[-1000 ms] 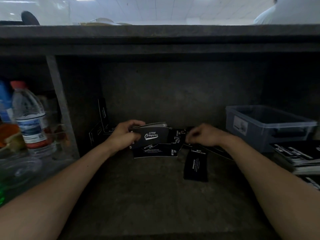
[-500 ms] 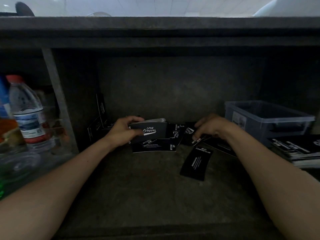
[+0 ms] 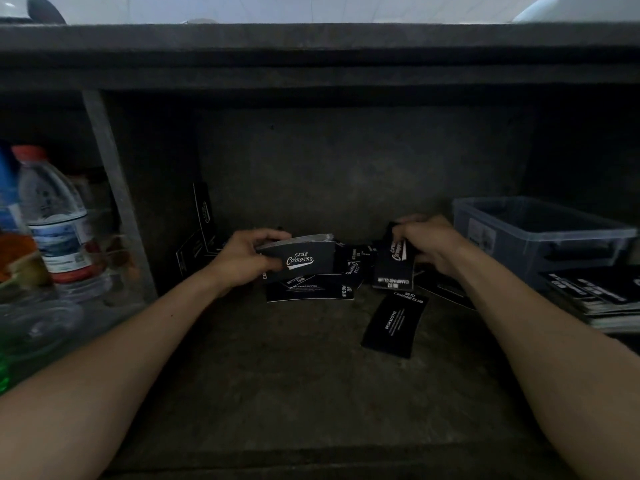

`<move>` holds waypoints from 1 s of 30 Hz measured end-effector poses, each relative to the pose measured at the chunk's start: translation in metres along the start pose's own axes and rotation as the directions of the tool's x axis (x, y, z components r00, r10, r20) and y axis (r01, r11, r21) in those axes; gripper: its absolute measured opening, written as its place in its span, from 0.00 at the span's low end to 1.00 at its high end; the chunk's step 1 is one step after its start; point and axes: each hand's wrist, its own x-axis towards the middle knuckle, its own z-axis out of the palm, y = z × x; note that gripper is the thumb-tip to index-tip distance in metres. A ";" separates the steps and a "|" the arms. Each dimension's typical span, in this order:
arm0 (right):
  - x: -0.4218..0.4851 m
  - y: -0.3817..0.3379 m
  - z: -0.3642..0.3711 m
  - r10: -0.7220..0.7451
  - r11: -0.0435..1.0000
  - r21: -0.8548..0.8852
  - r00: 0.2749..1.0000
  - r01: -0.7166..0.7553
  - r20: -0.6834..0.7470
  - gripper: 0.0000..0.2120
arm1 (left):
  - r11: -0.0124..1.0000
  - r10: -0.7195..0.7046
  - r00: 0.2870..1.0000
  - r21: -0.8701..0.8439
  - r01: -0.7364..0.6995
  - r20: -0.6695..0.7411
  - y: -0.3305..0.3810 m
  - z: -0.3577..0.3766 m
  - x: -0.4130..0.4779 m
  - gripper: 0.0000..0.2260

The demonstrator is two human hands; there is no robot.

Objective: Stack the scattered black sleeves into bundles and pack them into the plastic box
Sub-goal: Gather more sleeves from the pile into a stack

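Observation:
My left hand (image 3: 247, 259) grips a bundle of black sleeves (image 3: 301, 259) with white "Club Camping" print, held on edge above the shelf. My right hand (image 3: 427, 242) pinches a single black sleeve (image 3: 393, 271), lifted upright a little to the right of the bundle. Several loose sleeves (image 3: 310, 291) lie flat under and between the hands. One more sleeve (image 3: 393, 325) lies alone nearer to me. A translucent plastic box (image 3: 540, 237) stands at the right, just beyond my right hand.
Two sleeves (image 3: 202, 216) lean against the left partition. Water bottles (image 3: 57, 220) and clear containers fill the left compartment. A stack of black printed sheets (image 3: 599, 296) lies in front of the box. A dark shelf top overhangs the work space.
My right hand has picked one sleeve out of the pile and raised it upright. The left hand still holds the bundle in much the same place.

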 end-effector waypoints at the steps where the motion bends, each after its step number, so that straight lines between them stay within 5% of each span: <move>1: -0.001 -0.002 0.000 -0.013 1.000 0.016 1.000 0.013 -0.003 0.13 | 1.000 -0.004 1.000 0.001 0.004 0.007 0.000 -0.001 0.000 0.24; 6: -0.006 -0.010 0.004 0.098 0.963 0.233 0.983 -0.133 0.155 0.08 | 0.999 -0.038 0.998 0.006 0.037 0.054 0.004 0.001 -0.002 0.24; 9: -0.009 -0.007 0.016 0.124 0.916 0.332 0.947 -0.224 0.295 0.14 | 0.997 -0.047 0.996 -0.064 0.052 0.078 0.014 0.002 -0.008 0.17; 13: -0.013 -0.001 0.034 0.026 0.930 0.343 0.957 -0.130 0.290 0.15 | 0.987 -0.021 0.993 -0.157 0.039 0.115 0.019 0.004 -0.013 0.09; 16: -0.017 0.009 0.045 -0.073 0.996 0.069 0.966 0.058 0.248 0.12 | 0.999 0.029 0.994 -0.030 -0.026 0.106 0.014 0.006 -0.013 0.13; 19: -0.010 0.003 0.037 -0.174 0.926 -0.298 0.963 0.231 0.207 0.18 | 0.998 0.057 0.995 0.035 -0.060 0.087 0.008 0.006 -0.009 0.19; 23: -0.007 -0.024 -0.020 -0.017 0.464 -0.884 0.998 0.058 0.057 0.30 | 0.999 0.034 0.999 0.000 -0.034 0.036 0.004 0.008 -0.004 0.20; 26: -0.019 -0.023 -0.038 0.297 0.250 -0.967 0.955 -0.054 0.023 0.32 | 0.999 0.035 0.999 0.016 -0.036 0.036 0.002 0.009 -0.002 0.20; 30: -0.027 -0.021 -0.032 0.297 0.312 -0.950 0.951 -0.014 0.084 0.25 | 0.998 0.061 0.997 0.018 -0.062 0.050 0.001 0.009 -0.002 0.21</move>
